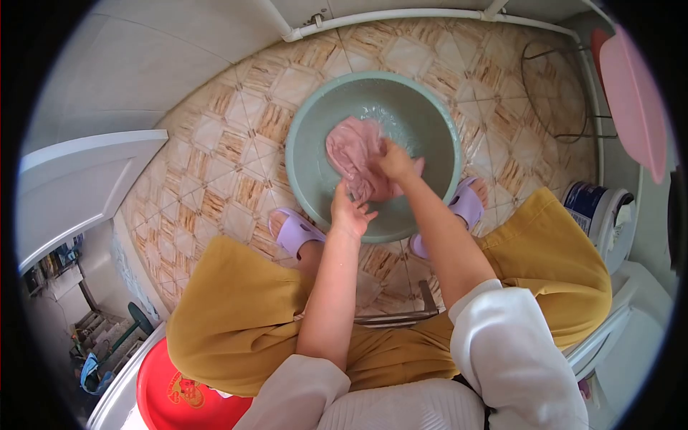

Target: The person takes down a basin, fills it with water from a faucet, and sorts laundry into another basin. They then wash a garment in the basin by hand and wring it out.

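A round grey-green basin (pixel 295 168) stands on the floor between my feet, with some water in its bottom. In it lies a crumpled, wet-looking pink cloth (pixel 351 147). My right hand (pixel 394 161) is closed on the cloth's right side, its fingers bent into the folds. My left hand (pixel 350 213) is at the cloth's lower edge, palm turned up and fingers apart, the fingertips against the fabric. How much cloth lies under those fingertips is partly hidden.
Lilac slippers (pixel 299 233) flank the basin. A white door (pixel 93 186) is at the left, above a red round item (pixel 172 394). A pink basin (pixel 631 107), wire rack (pixel 559 93) and labelled bucket (pixel 584 204) line the right. A white pipe (pixel 401 13) runs along the wall.
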Motion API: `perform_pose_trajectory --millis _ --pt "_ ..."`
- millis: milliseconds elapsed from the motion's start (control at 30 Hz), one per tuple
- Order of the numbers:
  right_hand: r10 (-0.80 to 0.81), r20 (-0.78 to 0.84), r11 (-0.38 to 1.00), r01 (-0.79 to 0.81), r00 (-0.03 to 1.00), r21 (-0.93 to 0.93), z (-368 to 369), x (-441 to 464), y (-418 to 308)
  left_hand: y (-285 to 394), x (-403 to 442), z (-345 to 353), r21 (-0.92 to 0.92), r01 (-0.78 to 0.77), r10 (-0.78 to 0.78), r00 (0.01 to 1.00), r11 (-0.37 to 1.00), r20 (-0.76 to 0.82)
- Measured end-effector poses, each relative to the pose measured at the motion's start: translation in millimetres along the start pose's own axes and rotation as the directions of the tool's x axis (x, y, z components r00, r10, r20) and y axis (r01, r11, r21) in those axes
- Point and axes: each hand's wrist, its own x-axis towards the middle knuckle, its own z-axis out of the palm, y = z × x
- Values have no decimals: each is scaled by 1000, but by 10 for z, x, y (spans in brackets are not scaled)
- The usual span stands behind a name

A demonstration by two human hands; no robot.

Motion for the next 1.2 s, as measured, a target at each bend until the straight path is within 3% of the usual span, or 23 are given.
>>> perform_pose_trajectory --millis 67,133,200,233,267,333,467,567,600,633,700,733,767,800,833,900,933,1000,1033,1100,1133,1167,1200 --pt "-42 2 991 41 999 130 154 -232 -109 13 -93 36 -23 43 -43 999 999 1" --pt "16 242 938 -99 970 333 -13 -552 -511 47 -185 33 -58 58 -55 997 997 62" --pt "-92 70 939 63 993 337 90 -889 -718 68 1 -151 -186 52 40 888 981 458" --pt "-145 64 926 113 987 361 149 -1028 -785 35 241 -291 -178 -180 247 820 968 516" --pt "-213 19 918 194 977 346 137 -1160 -890 87 238 -323 -183 -142 224 773 973 594" --pt "-431 -209 876 463 878 136 227 -1295 -984 146 79 -320 -146 -87 163 724 985 670" --pt "-513 -334 821 566 791 79 181 -1231 -1073 154 -111 -188 -52 -185 182 809 981 559" --pt "-301 -496 923 380 814 64 -23 -715 -801 55 -325 62 79 -332 292 902 940 319" --pt "-218 -515 956 287 829 57 -161 -652 -758 84 -417 131 79 -341 300 897 937 324" --pt "-221 -518 955 292 826 59 -207 -649 -738 94 -507 199 53 -360 317 874 931 369" --pt "-64 -674 878 363 736 313 -336 -683 -747 111 -707 304 55 -402 346 844 914 410" --pt "-66 -679 878 366 731 308 -356 -693 -721 101 -744 320 54 -402 345 841 914 417" --pt "187 -454 668 226 871 709 -365 -715 -716 98 -770 333 65 -382 334 869 922 364" --pt "322 -118 319 10 939 948 -373 -738 -708 105 -786 343 76 -363 324 894 929 308" --pt "320 -121 318 14 940 948 -401 -796 -664 126 -781 335 76 -365 326 893 928 312" --pt "130 130 91 -143 983 986 -540 -981 -705 196 -723 304 76 -289 242 896 954 373" --pt "128 129 86 -140 983 986 -477 -984 -659 204 -697 293 80 -293 244 895 953 374" --pt "100 -255 644 133 962 753 -340 -999 -633 223 -703 300 194 -242 225 969 951 105" --pt "23 -378 786 217 926 579 -261 -1027 -627 234 -725 288 198 -246 229 968 949 107" --pt "-37 -433 771 301 901 561 -216 -1249 -902 262 -872 305 100 19 -45 963 995 267" --pt "-95 -481 755 378 871 536 -220 -1311 -1011 258 -827 291 102 17 -44 963 995 266" --pt "-95 -481 754 378 871 537 -242 -1301 -1073 234 -704 246 16 -81 69 926 997 371" --pt "-284 -576 786 530 766 318 -262 -1287 -1119 200 -533 168 -79 -167 184 868 983 462"
